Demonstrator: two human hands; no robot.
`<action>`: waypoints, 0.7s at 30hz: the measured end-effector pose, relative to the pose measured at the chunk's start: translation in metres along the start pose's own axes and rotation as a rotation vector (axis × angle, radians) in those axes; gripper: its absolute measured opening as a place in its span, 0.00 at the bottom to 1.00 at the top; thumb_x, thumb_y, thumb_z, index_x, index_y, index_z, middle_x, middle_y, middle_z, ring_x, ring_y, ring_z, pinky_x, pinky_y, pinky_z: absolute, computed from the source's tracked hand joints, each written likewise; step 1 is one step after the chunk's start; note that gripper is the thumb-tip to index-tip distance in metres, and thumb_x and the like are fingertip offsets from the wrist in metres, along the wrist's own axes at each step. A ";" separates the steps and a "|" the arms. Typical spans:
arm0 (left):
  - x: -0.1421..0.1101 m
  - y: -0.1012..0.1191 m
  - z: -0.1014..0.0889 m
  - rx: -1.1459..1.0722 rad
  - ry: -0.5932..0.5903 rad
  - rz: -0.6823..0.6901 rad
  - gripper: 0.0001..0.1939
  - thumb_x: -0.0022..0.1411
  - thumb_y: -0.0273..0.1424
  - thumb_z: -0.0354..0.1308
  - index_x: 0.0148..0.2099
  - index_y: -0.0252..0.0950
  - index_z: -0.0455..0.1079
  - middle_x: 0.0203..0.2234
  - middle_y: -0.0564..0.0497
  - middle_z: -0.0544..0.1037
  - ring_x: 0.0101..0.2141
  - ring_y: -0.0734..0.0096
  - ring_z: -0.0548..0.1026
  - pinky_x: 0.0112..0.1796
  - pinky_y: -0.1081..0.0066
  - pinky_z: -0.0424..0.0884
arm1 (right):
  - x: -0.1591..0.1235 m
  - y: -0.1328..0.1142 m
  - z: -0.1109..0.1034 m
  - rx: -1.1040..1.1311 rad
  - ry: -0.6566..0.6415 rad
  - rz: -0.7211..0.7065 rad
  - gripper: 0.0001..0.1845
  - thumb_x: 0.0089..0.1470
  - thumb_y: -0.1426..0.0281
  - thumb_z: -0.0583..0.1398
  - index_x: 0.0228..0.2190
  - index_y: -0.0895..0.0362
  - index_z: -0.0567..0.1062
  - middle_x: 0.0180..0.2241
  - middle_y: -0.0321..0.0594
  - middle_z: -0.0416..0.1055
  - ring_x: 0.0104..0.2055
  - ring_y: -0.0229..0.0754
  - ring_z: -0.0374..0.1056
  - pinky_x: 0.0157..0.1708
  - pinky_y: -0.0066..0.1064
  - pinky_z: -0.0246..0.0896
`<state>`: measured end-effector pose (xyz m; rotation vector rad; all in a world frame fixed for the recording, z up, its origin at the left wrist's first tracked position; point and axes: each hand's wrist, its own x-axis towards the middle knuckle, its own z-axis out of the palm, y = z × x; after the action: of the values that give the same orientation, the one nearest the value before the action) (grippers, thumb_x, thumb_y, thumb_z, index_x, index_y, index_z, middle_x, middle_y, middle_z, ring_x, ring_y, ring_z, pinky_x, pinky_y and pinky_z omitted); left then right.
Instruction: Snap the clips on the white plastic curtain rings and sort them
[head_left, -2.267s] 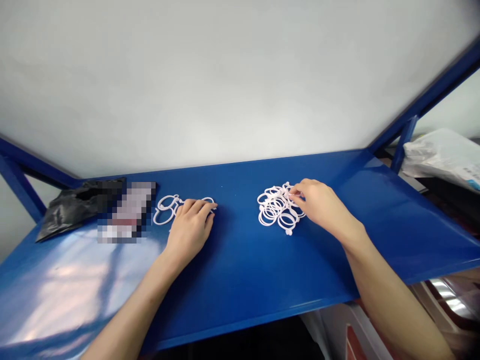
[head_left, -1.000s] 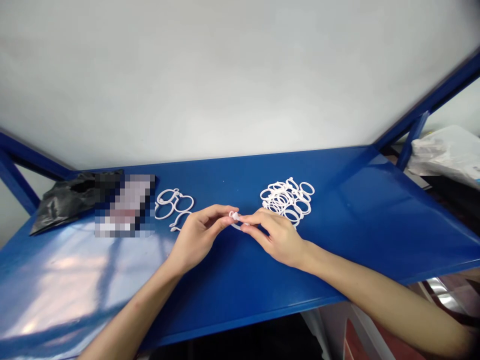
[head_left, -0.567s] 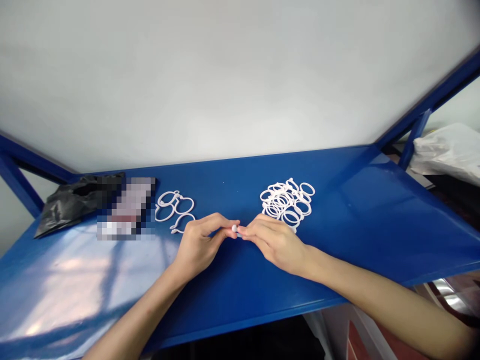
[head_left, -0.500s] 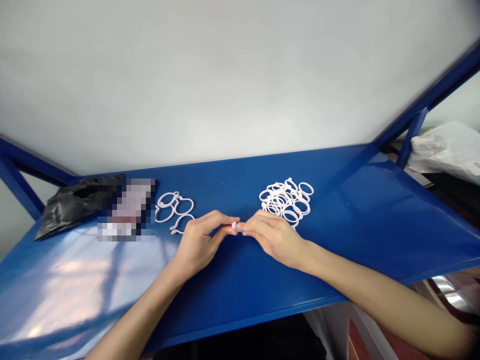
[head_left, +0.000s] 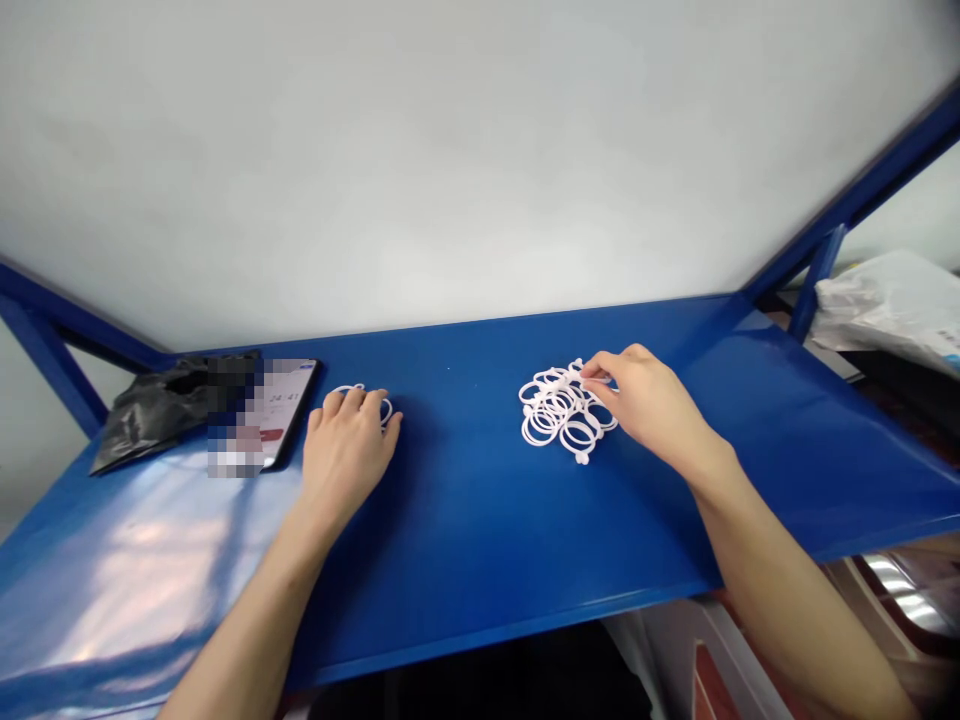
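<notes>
My left hand (head_left: pixel 346 437) lies palm down over a few white plastic rings (head_left: pixel 386 411) on the left of the blue table. Its fingers are spread and slightly bent, and they cover most of those rings. On the right, a pile of similar white rings (head_left: pixel 559 402), some with a small knob on the rim, lies loosely overlapped. My right hand (head_left: pixel 651 405) reaches over the far right side of this pile. Its thumb and forefinger pinch together at a ring there, which the hand partly hides.
A phone (head_left: pixel 289 408) with a lit screen, partly blurred out, lies left of my left hand. Beside it is a black plastic bag (head_left: pixel 154 415). The blue table (head_left: pixel 480 540) meets a pale wall behind. A white plastic bag (head_left: pixel 889 305) sits beyond the right frame.
My hands have parted from the middle, where they held a small white piece between them. The left moved onto the left rings, the right onto the pile.
</notes>
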<state>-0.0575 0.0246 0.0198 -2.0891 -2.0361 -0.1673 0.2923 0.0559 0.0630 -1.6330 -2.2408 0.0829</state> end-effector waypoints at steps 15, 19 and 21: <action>0.001 0.008 -0.008 -0.592 0.131 0.030 0.16 0.68 0.33 0.50 0.54 0.36 0.71 0.38 0.45 0.78 0.40 0.58 0.75 0.41 0.60 0.71 | 0.001 -0.004 0.007 0.113 0.129 -0.045 0.09 0.65 0.66 0.58 0.37 0.54 0.78 0.33 0.43 0.79 0.40 0.51 0.70 0.31 0.38 0.65; -0.004 0.017 -0.025 -1.071 -0.073 0.003 0.18 0.69 0.39 0.53 0.56 0.38 0.70 0.38 0.48 0.76 0.34 0.69 0.76 0.35 0.69 0.73 | -0.002 -0.026 0.022 0.209 0.170 -0.183 0.07 0.65 0.67 0.59 0.41 0.55 0.77 0.37 0.44 0.80 0.41 0.50 0.71 0.39 0.43 0.70; -0.008 0.021 -0.029 -1.254 -0.188 0.040 0.17 0.70 0.40 0.53 0.56 0.38 0.70 0.39 0.49 0.76 0.35 0.70 0.77 0.40 0.67 0.75 | -0.008 -0.041 0.031 0.284 0.157 -0.294 0.08 0.66 0.67 0.59 0.45 0.55 0.76 0.42 0.44 0.79 0.45 0.50 0.72 0.46 0.46 0.71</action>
<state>-0.0347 0.0096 0.0448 -2.7959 -2.2261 -1.6547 0.2472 0.0401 0.0424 -1.1159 -2.2043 0.1806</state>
